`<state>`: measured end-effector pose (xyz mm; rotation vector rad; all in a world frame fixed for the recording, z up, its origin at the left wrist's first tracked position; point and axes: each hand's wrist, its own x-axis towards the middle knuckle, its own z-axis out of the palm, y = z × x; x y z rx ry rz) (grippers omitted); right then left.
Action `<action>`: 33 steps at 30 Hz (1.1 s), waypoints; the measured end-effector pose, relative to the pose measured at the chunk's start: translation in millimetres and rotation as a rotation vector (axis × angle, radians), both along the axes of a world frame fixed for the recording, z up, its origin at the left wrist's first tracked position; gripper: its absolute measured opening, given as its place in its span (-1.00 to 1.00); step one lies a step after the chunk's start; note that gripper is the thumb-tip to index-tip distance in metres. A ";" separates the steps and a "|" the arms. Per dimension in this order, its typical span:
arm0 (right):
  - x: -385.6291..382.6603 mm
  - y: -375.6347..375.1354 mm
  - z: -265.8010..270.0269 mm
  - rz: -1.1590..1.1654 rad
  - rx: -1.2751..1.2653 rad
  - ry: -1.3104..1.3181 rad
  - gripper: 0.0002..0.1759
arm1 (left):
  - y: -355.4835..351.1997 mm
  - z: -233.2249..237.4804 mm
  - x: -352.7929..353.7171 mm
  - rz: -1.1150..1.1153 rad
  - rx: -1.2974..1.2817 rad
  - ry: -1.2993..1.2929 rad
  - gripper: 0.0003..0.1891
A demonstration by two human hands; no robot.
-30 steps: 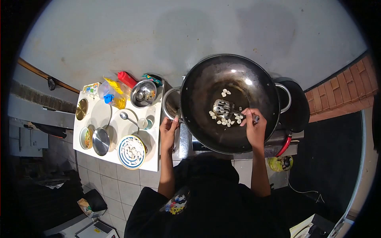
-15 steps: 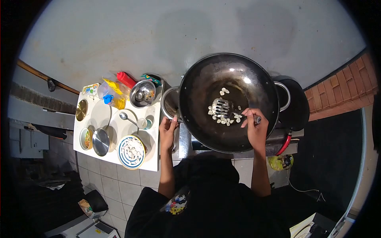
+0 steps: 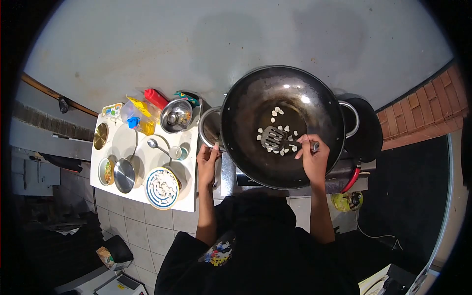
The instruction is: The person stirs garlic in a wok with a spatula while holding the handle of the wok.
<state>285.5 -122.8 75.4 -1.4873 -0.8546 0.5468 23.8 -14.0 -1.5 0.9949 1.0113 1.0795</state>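
Observation:
A large dark wok point(image 3: 263, 88) sits over the stove, with several small white pieces point(image 3: 286, 129) of food scattered in its bottom. My right hand point(image 3: 314, 160) is closed around the handle of a slotted spatula point(image 3: 273, 137), whose metal head lies flat among the pieces. At the wok's left side, my left hand point(image 3: 207, 160) grips the lower end of the loop handle point(image 3: 202, 129), thumb up against it. Part of the left fingers is hidden behind the handle.
On the left, a white table point(image 3: 188, 201) bears a blue-striped plate point(image 3: 149, 189) of white pieces, a steel bowl point(image 3: 167, 109), an oil bottle point(image 3: 146, 128), a red bottle point(image 3: 156, 98) and a spoon point(image 3: 153, 143). A black pan point(image 3: 366, 142) with a red handle stands right of the wok.
The spatula head has turned and shifted slightly down and right, and some white pieces have spread apart. My left hand stays on the wok handle.

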 end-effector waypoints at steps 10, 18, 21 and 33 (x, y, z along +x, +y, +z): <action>5.9 12.6 -1.3 -0.044 0.027 0.039 -0.78 | 1.6 -4.3 0.1 -0.007 -0.019 -0.021 -0.86; 5.6 16.8 -1.0 -0.033 -0.036 0.022 -0.77 | 1.1 -3.3 0.0 -0.006 -0.019 -0.023 -0.82; 3.1 18.5 2.1 -0.011 -0.038 -0.018 -0.79 | 1.4 -1.9 0.6 -0.001 -0.017 -0.020 -0.83; 0.2 30.2 7.2 0.008 -0.085 -0.173 -0.76 | 0.2 -0.9 0.6 -0.027 -0.027 0.037 -0.83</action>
